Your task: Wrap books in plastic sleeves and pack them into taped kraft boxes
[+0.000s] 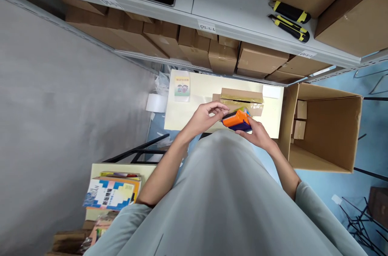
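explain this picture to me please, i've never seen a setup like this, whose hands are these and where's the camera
There is no machine here: these are a person's bare hands, seen by one camera worn on the head, looking forward and down past the grey-green shirt.

The right hand holds an orange and dark blue item. The left hand is at its other end; whether it touches is hard to tell.

On the pale table lie a small carton with tape on it and a printed card. To the right, a large open carton contains smaller boxes. The shelf beyond holds two box cutters.
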Demonstrator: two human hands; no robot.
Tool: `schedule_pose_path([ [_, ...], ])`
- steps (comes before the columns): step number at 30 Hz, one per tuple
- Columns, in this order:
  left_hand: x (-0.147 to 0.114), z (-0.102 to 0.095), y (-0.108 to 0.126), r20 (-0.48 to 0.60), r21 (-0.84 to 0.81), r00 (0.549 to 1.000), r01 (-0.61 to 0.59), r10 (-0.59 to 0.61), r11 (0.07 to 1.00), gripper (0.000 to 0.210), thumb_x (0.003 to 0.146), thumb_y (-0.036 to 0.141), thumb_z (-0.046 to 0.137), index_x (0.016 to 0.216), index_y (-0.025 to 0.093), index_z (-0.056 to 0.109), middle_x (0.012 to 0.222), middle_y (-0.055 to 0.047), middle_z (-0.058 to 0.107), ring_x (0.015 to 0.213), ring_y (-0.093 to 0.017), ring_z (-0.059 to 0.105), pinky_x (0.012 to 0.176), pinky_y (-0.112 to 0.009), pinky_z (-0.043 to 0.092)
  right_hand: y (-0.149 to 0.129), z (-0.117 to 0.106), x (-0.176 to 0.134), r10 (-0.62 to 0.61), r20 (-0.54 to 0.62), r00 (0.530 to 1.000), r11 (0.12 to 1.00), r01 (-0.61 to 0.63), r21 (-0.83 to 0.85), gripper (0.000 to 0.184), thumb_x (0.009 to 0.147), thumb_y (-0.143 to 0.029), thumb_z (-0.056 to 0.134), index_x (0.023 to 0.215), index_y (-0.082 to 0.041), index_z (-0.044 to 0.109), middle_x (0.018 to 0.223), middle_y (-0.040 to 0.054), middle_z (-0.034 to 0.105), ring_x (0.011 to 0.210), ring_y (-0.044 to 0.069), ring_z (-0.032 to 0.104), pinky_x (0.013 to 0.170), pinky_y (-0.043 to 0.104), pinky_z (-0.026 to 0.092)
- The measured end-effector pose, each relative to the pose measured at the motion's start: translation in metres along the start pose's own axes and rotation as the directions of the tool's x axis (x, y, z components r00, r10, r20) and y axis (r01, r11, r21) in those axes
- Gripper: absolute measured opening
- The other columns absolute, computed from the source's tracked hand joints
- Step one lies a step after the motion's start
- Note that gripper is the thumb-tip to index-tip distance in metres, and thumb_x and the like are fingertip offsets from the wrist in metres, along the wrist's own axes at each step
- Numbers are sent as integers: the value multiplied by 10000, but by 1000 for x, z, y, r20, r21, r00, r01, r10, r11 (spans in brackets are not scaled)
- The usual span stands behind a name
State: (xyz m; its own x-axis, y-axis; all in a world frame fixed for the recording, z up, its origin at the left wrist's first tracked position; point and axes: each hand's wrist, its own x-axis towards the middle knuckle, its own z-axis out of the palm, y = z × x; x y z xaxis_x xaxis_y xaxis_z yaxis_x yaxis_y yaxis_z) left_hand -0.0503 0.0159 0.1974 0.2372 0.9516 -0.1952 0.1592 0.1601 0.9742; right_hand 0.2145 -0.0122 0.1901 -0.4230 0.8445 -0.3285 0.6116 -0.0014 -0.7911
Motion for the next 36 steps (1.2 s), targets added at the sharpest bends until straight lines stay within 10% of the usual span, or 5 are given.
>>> schedule_pose_path([
  [17, -29, 21, -4, -183, -51, 974, 126, -133, 991, 335, 965, 542, 638, 919, 215, 696, 891, -36, 730, 812, -179, 643, 794, -300, 544, -24, -26, -10, 148, 256, 955, 989, -147, -23, 508, 935, -657, 726, 1204, -226, 709, 925, 44, 797, 821, 270, 725, 779, 372, 579],
  [25, -29, 34, -24, -227, -262, 944, 177, -239, 949, 366, 896, 571, 700, 910, 206, 703, 869, -44, 739, 806, -190, 673, 763, -300, 556, -39, -51, 2, 187, 442, 877, 971, -233, 51, 497, 939, -715, 703, 989, -222, 667, 844, 31, 751, 745, 223, 682, 693, 325, 534],
  [36, -8, 2, -70, -436, -487, 814, 145, -383, 861, 290, 824, 465, 800, 867, 186, 735, 695, 4, 633, 623, -133, 567, 643, -265, 512, -50, -100, 54, 317, 606, 729, 931, -361, -54, 584, 821, -777, 783, 900, -209, 671, 781, 36, 748, 702, 188, 678, 667, 303, 524],
])
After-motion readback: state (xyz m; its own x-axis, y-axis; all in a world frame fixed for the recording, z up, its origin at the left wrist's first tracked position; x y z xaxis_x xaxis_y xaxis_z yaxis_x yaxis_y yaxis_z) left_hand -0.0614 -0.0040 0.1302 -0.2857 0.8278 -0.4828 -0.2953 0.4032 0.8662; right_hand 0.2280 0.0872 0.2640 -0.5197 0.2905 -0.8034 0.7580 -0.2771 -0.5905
